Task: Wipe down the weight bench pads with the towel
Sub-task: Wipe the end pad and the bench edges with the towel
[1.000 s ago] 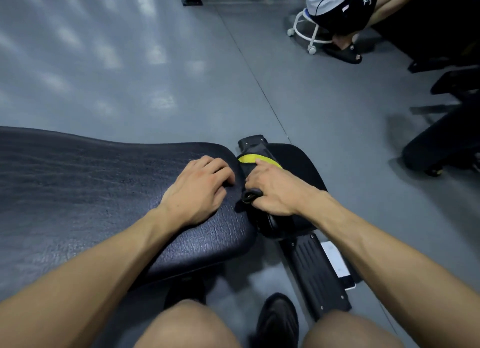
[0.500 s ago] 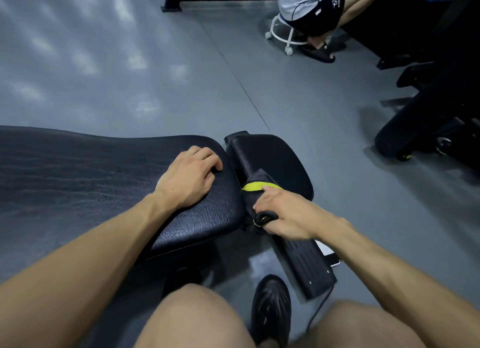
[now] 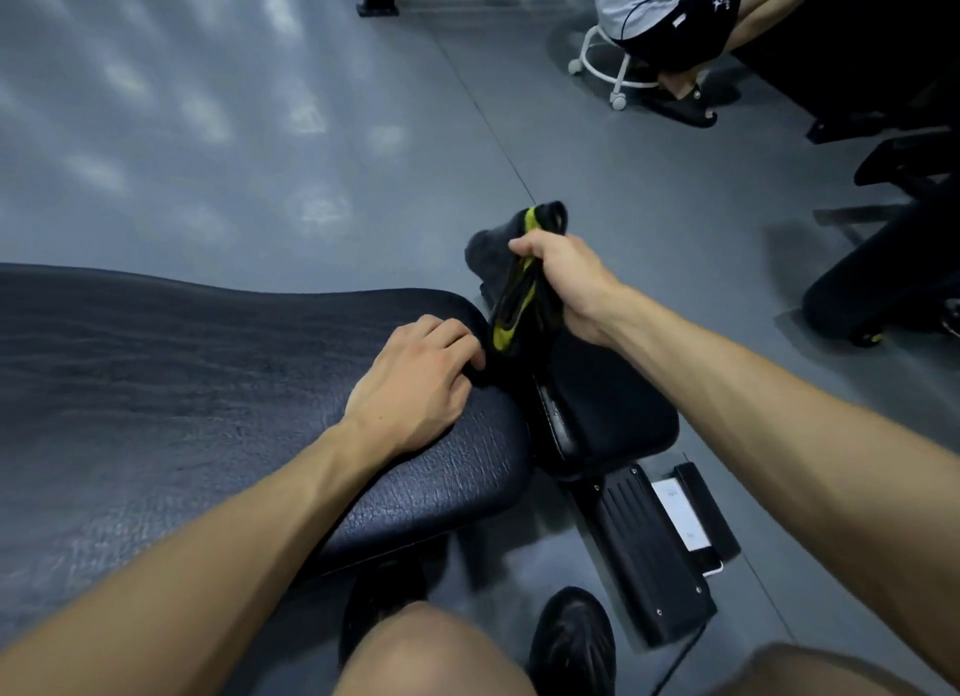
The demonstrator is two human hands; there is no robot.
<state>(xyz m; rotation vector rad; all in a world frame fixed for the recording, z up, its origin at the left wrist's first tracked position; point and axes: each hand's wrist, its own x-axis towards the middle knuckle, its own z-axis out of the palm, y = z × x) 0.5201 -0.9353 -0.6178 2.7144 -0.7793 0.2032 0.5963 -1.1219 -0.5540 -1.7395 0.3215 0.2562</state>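
Observation:
The long black back pad (image 3: 182, 383) of the weight bench stretches from the left edge to the middle. The smaller black seat pad (image 3: 613, 409) sits just to its right. My left hand (image 3: 415, 383) rests palm down on the back pad's right end, fingers curled at its edge and touching the towel's lower end. My right hand (image 3: 561, 285) is shut on a dark towel with a yellow-green trim (image 3: 519, 290), bunched and lifted above the far end of the seat pad.
A black bench foot with a white label (image 3: 644, 550) lies on the grey floor below the seat pad. My knees and black shoe (image 3: 571, 643) are at the bottom. A person sits on a white wheeled stool (image 3: 613, 66) at the top right. Dark equipment (image 3: 883, 280) stands at the right.
My right hand has lifted the towel off the seat pad's near end and carried it up and away from me. My left hand stays on the back pad.

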